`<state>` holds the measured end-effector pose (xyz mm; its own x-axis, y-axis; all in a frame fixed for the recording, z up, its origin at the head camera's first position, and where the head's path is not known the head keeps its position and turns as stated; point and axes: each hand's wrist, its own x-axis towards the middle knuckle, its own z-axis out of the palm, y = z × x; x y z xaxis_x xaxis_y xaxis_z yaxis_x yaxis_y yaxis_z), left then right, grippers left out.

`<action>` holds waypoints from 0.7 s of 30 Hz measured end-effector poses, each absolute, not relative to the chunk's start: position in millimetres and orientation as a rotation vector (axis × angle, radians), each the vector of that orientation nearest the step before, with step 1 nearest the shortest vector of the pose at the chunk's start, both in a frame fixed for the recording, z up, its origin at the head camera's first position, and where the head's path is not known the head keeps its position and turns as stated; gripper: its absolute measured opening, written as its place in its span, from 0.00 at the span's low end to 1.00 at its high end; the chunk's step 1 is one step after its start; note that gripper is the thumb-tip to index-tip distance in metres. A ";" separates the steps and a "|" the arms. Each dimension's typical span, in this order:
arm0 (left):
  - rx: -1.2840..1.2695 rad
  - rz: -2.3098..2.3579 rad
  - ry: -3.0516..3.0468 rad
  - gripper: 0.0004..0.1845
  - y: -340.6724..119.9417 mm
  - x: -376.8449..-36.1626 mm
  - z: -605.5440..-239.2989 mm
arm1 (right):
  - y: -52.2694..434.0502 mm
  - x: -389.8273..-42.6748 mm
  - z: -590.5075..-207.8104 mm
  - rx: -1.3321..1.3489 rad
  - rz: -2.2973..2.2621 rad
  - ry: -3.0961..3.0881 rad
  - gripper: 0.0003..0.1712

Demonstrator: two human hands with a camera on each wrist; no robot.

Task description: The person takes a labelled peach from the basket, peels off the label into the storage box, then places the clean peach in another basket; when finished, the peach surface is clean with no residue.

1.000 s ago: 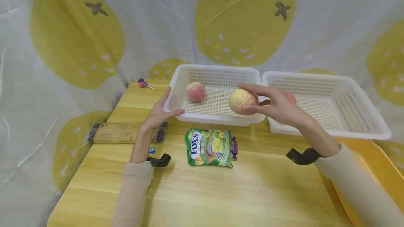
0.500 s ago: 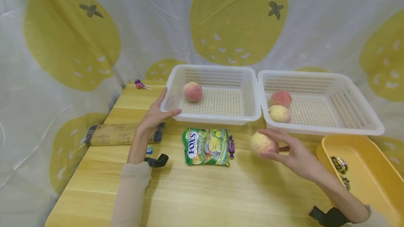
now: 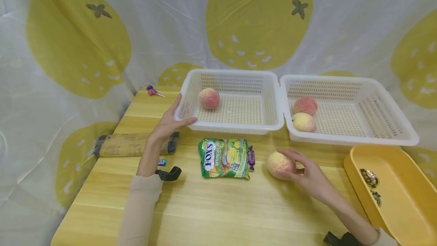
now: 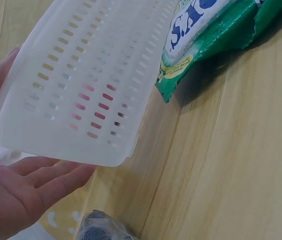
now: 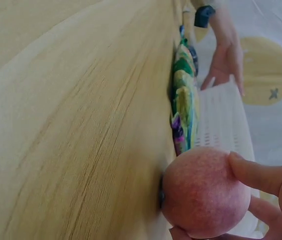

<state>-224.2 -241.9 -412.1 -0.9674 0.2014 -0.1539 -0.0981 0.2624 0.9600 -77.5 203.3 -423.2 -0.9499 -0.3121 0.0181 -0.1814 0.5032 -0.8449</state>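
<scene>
My right hand (image 3: 312,175) grips a yellow-pink peach (image 3: 280,165) at the table surface, right of the candy bag. In the right wrist view, the thumb lies on one side of the peach (image 5: 205,192) and fingers on the other. At the near left corner of the left white basket (image 3: 235,127), my left hand (image 3: 167,124) holds on, its thumb at the front rim and fingers along the left side. One pink peach (image 3: 209,98) lies inside that basket. The right white basket (image 3: 351,139) has a red peach (image 3: 305,106) and a pale yellow one (image 3: 304,122) at its left end.
A green Fox's candy bag (image 3: 223,158) lies before the left basket, with a purple wrapped candy (image 3: 251,158) beside it. Lollipops (image 3: 153,91) sit at the back left. A rolled bamboo-like mat (image 3: 126,145) is left, a yellow bin (image 3: 399,185) right.
My right hand has carried the peach from over the left basket toward me and down to the table, uncovering the two peaches in the right basket. The left hand stays on its basket.
</scene>
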 end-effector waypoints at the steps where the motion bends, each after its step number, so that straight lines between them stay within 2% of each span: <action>1: 0.094 1.760 2.295 0.61 -241.7 -224.8 -411.5 | 203.3 -77.1 -423.9 -0.419 -1.435 2.607 0.37; 8: 0.050 1.714 2.501 0.65 -237.8 -218.2 -399.0 | 202.8 -76.3 -426.5 -0.391 -1.424 2.615 0.38; 10: 0.043 1.817 2.640 0.62 -228.9 -210.6 -390.6 | 202.7 -76.8 -426.7 -0.387 -1.415 2.620 0.38; 12: 0.097 1.983 2.774 0.54 -212.8 -199.6 -380.1 | 202.6 -77.6 -426.8 -0.383 -1.407 2.624 0.38; 14: 0.270 2.166 2.821 0.43 -190.2 -185.2 -369.6 | 202.5 -78.6 -426.9 -0.380 -1.400 2.626 0.37; 16: 0.554 2.213 2.831 0.33 -162.8 -167.1 -360.7 | 202.6 -79.6 -427.0 -0.380 -1.396 2.625 0.37; 19: 0.964 2.023 2.797 0.22 -117.5 -137.5 -356.5 | 203.4 -80.5 -427.7 -0.384 -1.397 2.621 0.37; 21: 1.127 1.774 2.804 0.18 -87.7 -119.1 -360.0 | 204.2 -80.9 -428.2 -0.395 -1.398 2.615 0.37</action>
